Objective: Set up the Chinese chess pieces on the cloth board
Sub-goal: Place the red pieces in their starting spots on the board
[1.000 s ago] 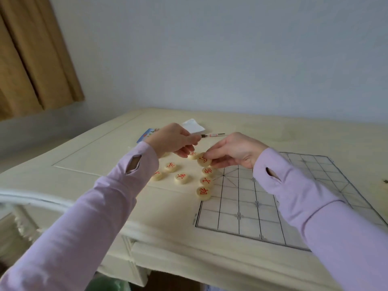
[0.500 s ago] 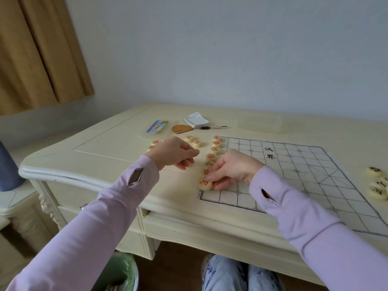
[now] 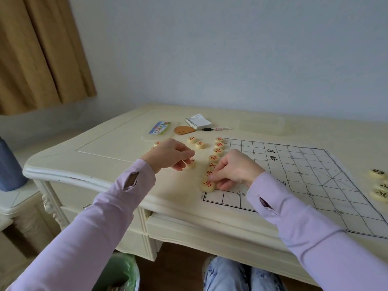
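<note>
We see the board (image 3: 294, 177) spread flat on the table (image 3: 117, 150), toward its right side, with its near corner close to the front edge. A red row (image 3: 218, 151) of pieces runs along the board's left border, from the back toward the front edge. The right hand (image 3: 236, 170) lies on the row's near end, fingers curled, thumb and fingers pinching the end piece (image 3: 207, 185). The left hand (image 3: 170, 154) sits left of the row, fingers curled down onto a loose piece (image 3: 192, 163); we cannot tell whether it grips it. Two more red pieces (image 3: 200, 145) sit behind that hand. Black pieces (image 3: 378, 174) lie by the table's right edge. A notepad (image 3: 198, 121) and pen (image 3: 216, 129) lie toward the back edge.
</note>
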A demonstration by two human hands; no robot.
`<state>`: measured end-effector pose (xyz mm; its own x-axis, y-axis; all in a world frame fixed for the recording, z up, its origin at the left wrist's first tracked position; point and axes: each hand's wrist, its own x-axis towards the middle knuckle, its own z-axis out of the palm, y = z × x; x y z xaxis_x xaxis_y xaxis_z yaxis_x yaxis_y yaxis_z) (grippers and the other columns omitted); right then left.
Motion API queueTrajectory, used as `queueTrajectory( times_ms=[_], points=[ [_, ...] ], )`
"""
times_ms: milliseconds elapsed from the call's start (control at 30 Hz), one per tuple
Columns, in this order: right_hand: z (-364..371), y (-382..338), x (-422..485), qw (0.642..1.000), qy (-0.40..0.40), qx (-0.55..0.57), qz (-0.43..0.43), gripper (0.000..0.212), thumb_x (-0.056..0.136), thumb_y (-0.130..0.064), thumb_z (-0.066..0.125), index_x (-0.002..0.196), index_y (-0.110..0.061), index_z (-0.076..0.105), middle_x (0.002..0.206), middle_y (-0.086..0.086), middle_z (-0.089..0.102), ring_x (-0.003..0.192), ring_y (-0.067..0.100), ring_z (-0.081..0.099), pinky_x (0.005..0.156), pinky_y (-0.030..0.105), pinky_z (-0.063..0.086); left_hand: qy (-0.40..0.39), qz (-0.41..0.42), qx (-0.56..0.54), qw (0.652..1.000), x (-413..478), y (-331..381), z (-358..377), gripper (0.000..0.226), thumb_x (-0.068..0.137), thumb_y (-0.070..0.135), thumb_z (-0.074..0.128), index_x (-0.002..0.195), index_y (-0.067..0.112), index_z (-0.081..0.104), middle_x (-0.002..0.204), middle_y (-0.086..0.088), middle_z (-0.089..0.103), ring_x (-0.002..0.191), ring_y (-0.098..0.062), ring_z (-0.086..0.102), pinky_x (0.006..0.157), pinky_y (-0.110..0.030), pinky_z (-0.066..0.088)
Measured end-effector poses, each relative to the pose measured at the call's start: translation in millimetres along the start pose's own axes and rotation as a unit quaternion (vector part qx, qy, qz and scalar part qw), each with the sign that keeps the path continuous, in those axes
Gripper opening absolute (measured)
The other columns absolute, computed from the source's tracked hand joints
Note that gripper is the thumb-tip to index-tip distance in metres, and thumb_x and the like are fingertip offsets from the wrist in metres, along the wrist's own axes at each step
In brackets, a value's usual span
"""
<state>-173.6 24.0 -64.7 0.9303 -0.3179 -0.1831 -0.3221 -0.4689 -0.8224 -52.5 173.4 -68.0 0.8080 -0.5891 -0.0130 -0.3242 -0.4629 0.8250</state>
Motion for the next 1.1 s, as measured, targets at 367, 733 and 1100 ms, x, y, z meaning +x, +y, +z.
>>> queueTrajectory(
  times_ms=[367,733,1100],
  points=[
    [-10.2,-26.3,28.4,0.973,0.166,0.120,-0.104,0.017,0.087,-0.021,0.065,0.072,-0.014,0.063,0.066,0.004,0.064,0.049,0.013,0.057,0.044,0.021,0.048,0.162,-0.006,0.029,0.986,11.8,-18.1,-42.5,0.013,0.090,0.012,0.055,0.090,0.009,0.067,0.078,-0.005,0.066,0.049,-0.010,0.057,0.062,-0.024,0.055],
    [5.4,-32.8,65.4,0.975,0.128,0.155,-0.090,0.013,0.087,-0.017,0.065,0.074,-0.016,0.064,0.077,0.010,0.068,0.055,0.014,0.058,0.049,0.023,0.045,0.212,-0.062,0.087,0.971,17.1,-46.3,-73.2,0.008,0.088,0.014,0.058,0.089,0.013,0.066,0.066,0.001,0.059,0.033,0.002,0.053,0.046,-0.014,0.045],
    [5.9,-38.0,80.4,0.976,0.113,0.154,-0.100,0.005,0.087,-0.013,0.064,0.082,-0.011,0.066,0.072,0.006,0.067,0.056,0.015,0.059,0.046,0.021,0.045,0.139,-0.090,0.107,0.980,28.1,-50.8,-73.1,0.019,0.083,0.015,0.068,0.102,0.011,0.068,0.080,0.000,0.063,0.058,-0.010,0.059,0.062,-0.025,0.051]
  ],
)
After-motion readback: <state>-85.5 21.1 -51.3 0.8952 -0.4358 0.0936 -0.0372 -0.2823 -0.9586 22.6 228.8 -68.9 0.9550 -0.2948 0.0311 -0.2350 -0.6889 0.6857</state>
